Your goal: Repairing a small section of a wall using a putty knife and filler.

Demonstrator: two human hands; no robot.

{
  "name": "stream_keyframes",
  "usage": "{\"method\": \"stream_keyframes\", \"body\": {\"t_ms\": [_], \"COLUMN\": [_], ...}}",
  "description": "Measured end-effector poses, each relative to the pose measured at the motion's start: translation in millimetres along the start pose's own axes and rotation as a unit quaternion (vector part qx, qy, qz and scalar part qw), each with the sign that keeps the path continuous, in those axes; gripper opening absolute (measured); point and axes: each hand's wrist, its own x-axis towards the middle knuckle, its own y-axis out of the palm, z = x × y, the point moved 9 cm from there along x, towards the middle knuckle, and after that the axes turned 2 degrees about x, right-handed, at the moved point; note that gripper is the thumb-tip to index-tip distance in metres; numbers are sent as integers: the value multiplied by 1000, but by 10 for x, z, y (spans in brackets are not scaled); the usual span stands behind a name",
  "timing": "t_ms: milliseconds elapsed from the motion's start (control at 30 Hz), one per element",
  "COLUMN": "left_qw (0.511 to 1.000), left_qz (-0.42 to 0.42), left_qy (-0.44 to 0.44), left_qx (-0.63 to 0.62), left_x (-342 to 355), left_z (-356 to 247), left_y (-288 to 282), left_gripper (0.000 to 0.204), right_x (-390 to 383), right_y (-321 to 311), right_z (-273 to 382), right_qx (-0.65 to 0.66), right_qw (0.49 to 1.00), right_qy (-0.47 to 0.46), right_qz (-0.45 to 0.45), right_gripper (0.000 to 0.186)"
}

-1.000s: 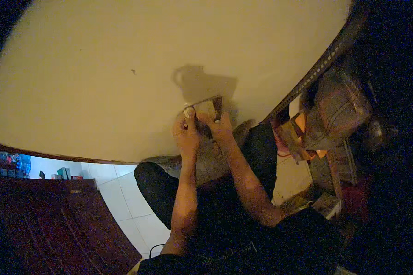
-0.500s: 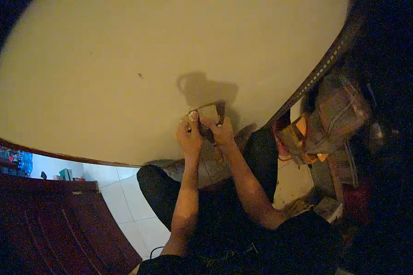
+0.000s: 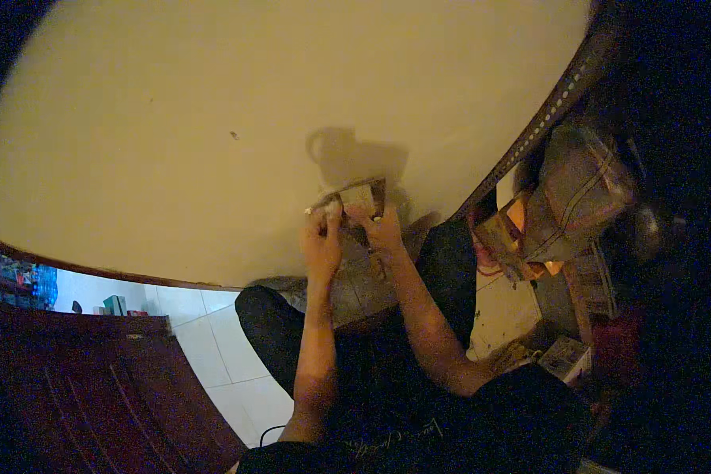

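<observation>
A small flat rectangular piece (image 3: 359, 196), pale on its face and dark along its edges, is held up over the big pale rounded surface. My right hand (image 3: 383, 233) is closed on its right part, thumb across the face. At its left end my left hand (image 3: 321, 241) is closed too, fingers bent and pressed against the edge. A whitish crumbly bit (image 3: 308, 211) shows by the left fingertips. Dim light and blur hide what exactly the piece is.
The pale surface (image 3: 174, 182) has a dark rim and a small dark speck (image 3: 234, 135). A dark red wooden panel (image 3: 79, 379) stands at lower left beside white floor tiles (image 3: 241, 383). At right are a grey bag-like bundle (image 3: 581, 178) and a box (image 3: 565, 355).
My left hand has shifted slightly down and left, its fingers turning along the piece's edge. The whitish bits have moved left with it. My right hand is almost unmoved.
</observation>
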Motion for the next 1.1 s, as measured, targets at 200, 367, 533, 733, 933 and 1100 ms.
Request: {"method": "stream_keyframes", "body": {"t_ms": [200, 367, 533, 733, 933, 1100], "left_qw": [814, 967, 995, 1000, 999, 995], "left_qz": [457, 248, 95, 10, -23, -79], "left_qy": [-7, -52, 4, 25, 26, 18], "left_qx": [358, 9, -25, -3, -25, -65], "left_x": [-663, -265, -63, -52, -73, -36], "left_z": [1394, 532, 43, -13, -6, -14], "left_y": [294, 28, -94, -49, -105, -107], "left_gripper": [38, 40, 34, 27, 29, 31], "right_x": [96, -93, -87, -38, -80, 79], "right_y": [-119, -121, -7, -34, 66, 114], "right_z": [-365, -6, -128, -100, 20, -37], "right_qx": [-92, -137, -128, -117, -131, -138], "right_qw": [995, 987, 985, 987, 984, 989], "right_qy": [27, 87, 117, 99, 117, 44], "right_qz": [-15, -5, -11, -36, 5, 20], "right_gripper": [49, 75, 70, 94, 88, 71]}}
